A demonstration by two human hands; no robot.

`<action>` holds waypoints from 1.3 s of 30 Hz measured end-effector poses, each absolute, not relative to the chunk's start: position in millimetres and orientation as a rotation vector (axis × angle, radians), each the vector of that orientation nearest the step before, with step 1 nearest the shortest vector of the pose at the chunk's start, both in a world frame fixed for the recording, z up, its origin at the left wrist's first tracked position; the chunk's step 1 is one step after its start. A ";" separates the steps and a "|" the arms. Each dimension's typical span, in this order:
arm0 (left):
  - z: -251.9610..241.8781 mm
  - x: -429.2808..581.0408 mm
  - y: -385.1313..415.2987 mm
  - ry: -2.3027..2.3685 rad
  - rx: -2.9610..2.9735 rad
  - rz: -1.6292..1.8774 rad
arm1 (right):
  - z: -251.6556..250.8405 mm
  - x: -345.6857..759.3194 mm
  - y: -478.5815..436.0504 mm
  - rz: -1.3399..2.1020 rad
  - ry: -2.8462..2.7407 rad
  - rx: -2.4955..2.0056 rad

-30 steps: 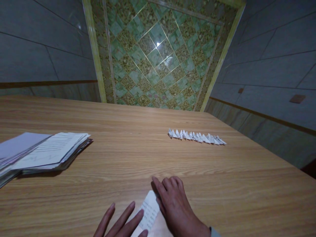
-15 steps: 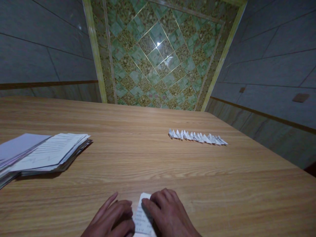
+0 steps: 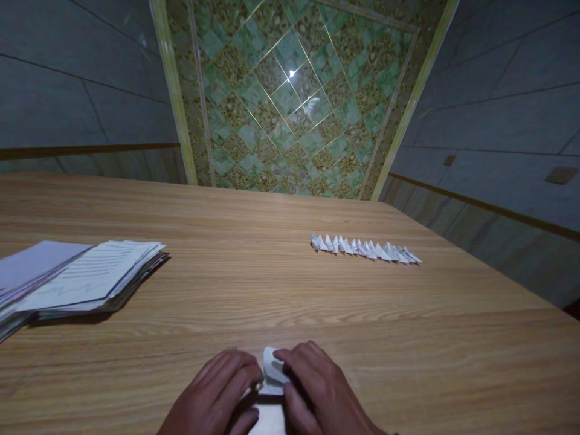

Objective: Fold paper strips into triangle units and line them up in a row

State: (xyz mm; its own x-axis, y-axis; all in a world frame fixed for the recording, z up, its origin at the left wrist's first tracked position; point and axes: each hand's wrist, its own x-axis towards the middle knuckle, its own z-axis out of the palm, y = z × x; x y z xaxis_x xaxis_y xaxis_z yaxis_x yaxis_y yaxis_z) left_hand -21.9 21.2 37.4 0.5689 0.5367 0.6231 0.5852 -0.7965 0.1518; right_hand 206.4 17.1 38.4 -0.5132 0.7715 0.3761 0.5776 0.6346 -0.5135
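A small piece of folded white paper (image 3: 273, 367) is between my hands at the near edge of the view, its upper part curling up off the table. My right hand (image 3: 319, 386) pinches its right side, fingers at the raised part and thumb lower down. On the other side my left hand (image 3: 215, 389) has its fingers bent together, the tips at the paper's left edge. A lower white part of the paper lies flat between the two hands, and its ends are partly hidden by the fingers.
A row of several small folded paper pieces with pointed tops (image 3: 365, 249) stands farther back on the right of the wooden table (image 3: 235, 278). At left lies a thick stack of papers (image 3: 95, 278), the top sheet written on. Tiled walls and patterned floor lie beyond.
The paper lay flat with its printed side showing; now its upper part is lifted and bent over. My left hand has closed in toward it, and its raised finger has come down.
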 end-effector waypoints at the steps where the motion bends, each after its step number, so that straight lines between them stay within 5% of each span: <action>1: 39.3 -18.7 21.5 -0.993 -2.724 -1.018 | 38.7 206.7 17.2 0.443 -2.263 -1.036; 16: 28.7 -8.5 15.0 -0.841 -2.812 -0.960 | 42.0 213.9 13.4 0.277 -2.270 -1.228; 30: 25.8 -9.5 12.6 -1.623 -3.023 -0.947 | 45.4 205.9 6.5 0.526 -2.360 -1.366; 39: 34.5 -4.6 17.0 -1.733 -2.949 -0.800 | 33.7 201.2 4.2 0.499 -2.263 -1.406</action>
State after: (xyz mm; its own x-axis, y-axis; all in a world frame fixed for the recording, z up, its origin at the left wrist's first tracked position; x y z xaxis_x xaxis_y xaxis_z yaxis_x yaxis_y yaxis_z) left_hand -4.6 17.0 34.5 0.4295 0.8828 0.1905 0.7174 -0.4616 0.5217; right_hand 201.2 4.2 33.7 -0.3949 0.9036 0.1661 0.7497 0.4215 -0.5101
